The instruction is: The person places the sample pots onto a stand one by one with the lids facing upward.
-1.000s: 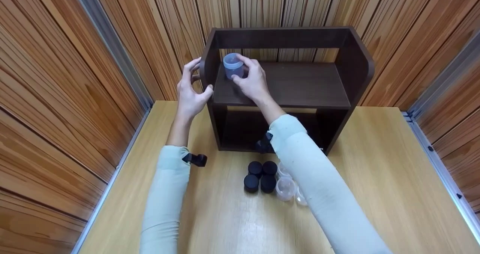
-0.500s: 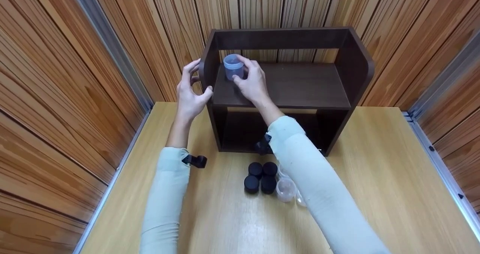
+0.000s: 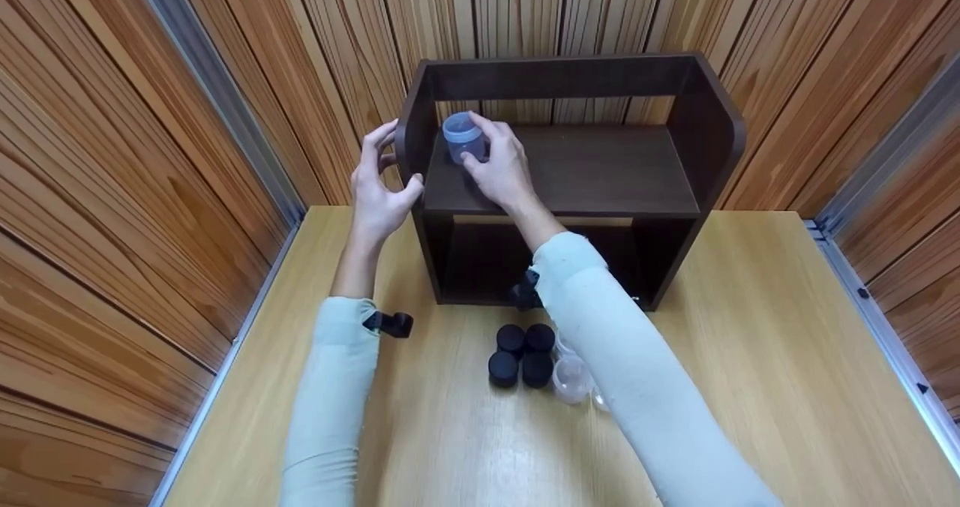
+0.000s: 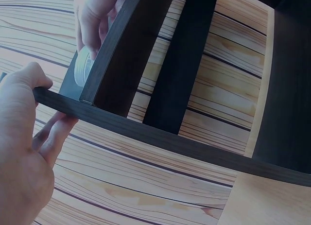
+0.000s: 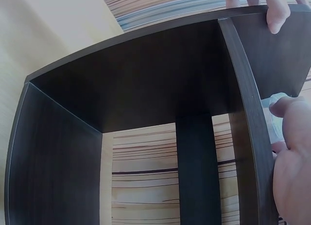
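My right hand (image 3: 501, 163) holds a small translucent plastic jar (image 3: 463, 149) between thumb and fingers. The jar has no lid on and stands upright at the left end of the upper shelf of a dark brown desktop rack (image 3: 592, 169). In the right wrist view the jar (image 5: 275, 125) is partly covered by that hand. My left hand (image 3: 381, 192) grips the front edge of the rack's left side panel. The left wrist view shows its thumb on one side of the panel (image 4: 146, 135) and the fingers on the other.
Several black round lids or capped pots (image 3: 520, 355) sit grouped on the wooden table (image 3: 465, 447) before the rack. Beside them several clear jars (image 3: 571, 379) are partly hidden by my right sleeve. Wood-patterned walls (image 3: 517, 12) enclose the table behind and at both sides.
The jar and my right hand have shifted very slightly to the left on the upper shelf. My left hand stays on the side panel.
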`<act>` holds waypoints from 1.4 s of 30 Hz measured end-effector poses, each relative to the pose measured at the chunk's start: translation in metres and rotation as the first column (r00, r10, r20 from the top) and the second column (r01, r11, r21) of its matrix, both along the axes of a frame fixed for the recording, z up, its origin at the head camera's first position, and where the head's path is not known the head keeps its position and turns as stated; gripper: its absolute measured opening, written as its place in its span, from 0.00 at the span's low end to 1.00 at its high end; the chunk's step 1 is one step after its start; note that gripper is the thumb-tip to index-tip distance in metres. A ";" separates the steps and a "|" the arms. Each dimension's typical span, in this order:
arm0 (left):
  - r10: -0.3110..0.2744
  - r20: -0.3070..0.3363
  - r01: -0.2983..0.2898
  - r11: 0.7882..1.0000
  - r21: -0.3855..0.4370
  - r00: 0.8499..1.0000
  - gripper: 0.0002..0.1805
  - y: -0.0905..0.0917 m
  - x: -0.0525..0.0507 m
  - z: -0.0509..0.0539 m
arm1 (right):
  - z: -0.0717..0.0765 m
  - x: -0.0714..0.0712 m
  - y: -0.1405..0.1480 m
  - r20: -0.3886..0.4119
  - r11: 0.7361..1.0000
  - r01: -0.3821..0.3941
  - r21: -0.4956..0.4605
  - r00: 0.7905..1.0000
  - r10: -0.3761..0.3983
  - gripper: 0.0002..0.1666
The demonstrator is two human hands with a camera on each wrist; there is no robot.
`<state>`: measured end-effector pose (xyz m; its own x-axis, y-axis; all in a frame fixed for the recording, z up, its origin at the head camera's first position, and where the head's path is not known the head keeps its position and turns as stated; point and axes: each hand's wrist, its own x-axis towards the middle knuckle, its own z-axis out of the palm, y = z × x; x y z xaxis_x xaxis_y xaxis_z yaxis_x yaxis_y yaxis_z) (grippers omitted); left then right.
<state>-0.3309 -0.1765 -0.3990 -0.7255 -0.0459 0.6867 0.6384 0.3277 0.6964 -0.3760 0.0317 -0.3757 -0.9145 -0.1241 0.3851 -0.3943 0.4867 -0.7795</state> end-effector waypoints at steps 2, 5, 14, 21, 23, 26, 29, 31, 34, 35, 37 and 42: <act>0.000 -0.002 0.000 1.000 0.002 1.000 0.40 -0.001 0.000 0.000 | 0.001 0.000 -0.001 0.007 1.000 -0.010 0.009 1.000 0.010 0.39; -0.001 -0.003 0.001 1.000 0.000 1.000 0.39 -0.002 0.000 0.000 | 0.001 0.000 -0.001 0.021 0.999 -0.025 0.029 0.999 0.024 0.40; -0.002 -0.003 0.002 1.000 -0.005 1.000 0.40 -0.003 0.001 0.001 | -0.001 -0.004 -0.001 0.027 0.998 -0.037 0.053 0.999 0.036 0.43; -0.004 0.010 0.004 1.000 0.001 1.000 0.40 -0.002 0.001 0.001 | -0.005 -0.007 0.000 0.006 0.999 -0.026 0.043 1.000 0.026 0.44; -0.001 0.014 0.001 1.000 0.000 1.000 0.40 -0.001 0.001 0.001 | -0.005 -0.007 0.001 0.004 0.999 -0.026 0.038 1.000 0.026 0.44; 0.005 0.019 -0.005 1.000 0.006 1.000 0.40 0.001 0.000 0.001 | -0.005 -0.008 0.004 0.016 0.999 -0.024 0.038 1.000 0.023 0.47; -0.002 0.026 0.001 1.000 0.018 1.000 0.40 0.002 0.000 0.001 | -0.009 -0.017 0.006 0.027 0.999 -0.015 0.034 1.000 0.014 0.49; -0.010 0.026 0.010 1.000 0.020 1.000 0.40 0.003 -0.001 0.002 | -0.012 -0.022 0.007 0.032 1.000 -0.018 0.019 0.999 0.017 0.50; -0.015 0.025 0.015 1.000 0.013 1.000 0.40 0.003 -0.001 0.002 | -0.012 -0.026 0.008 0.034 1.000 -0.021 0.002 0.999 0.021 0.51; -0.014 0.026 0.014 1.000 0.010 1.000 0.40 0.003 -0.002 0.002 | -0.011 -0.026 0.008 0.039 1.000 -0.019 -0.005 0.999 0.020 0.52; -0.012 0.028 0.012 1.000 0.004 1.000 0.40 0.002 -0.002 0.001 | -0.009 -0.025 0.008 0.046 1.000 -0.013 -0.008 0.999 0.013 0.51; -0.009 0.024 0.009 1.000 -0.004 1.000 0.40 -0.001 -0.001 -0.001 | 0.008 -0.007 0.009 0.069 0.998 -0.034 -0.059 0.997 0.038 0.49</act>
<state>-0.3317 -0.1771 -0.4003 -0.7424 -0.0363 0.6690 0.6242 0.3252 0.7104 -0.3831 0.0404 -0.3680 -0.9349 -0.1364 0.3276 -0.3539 0.4264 -0.8324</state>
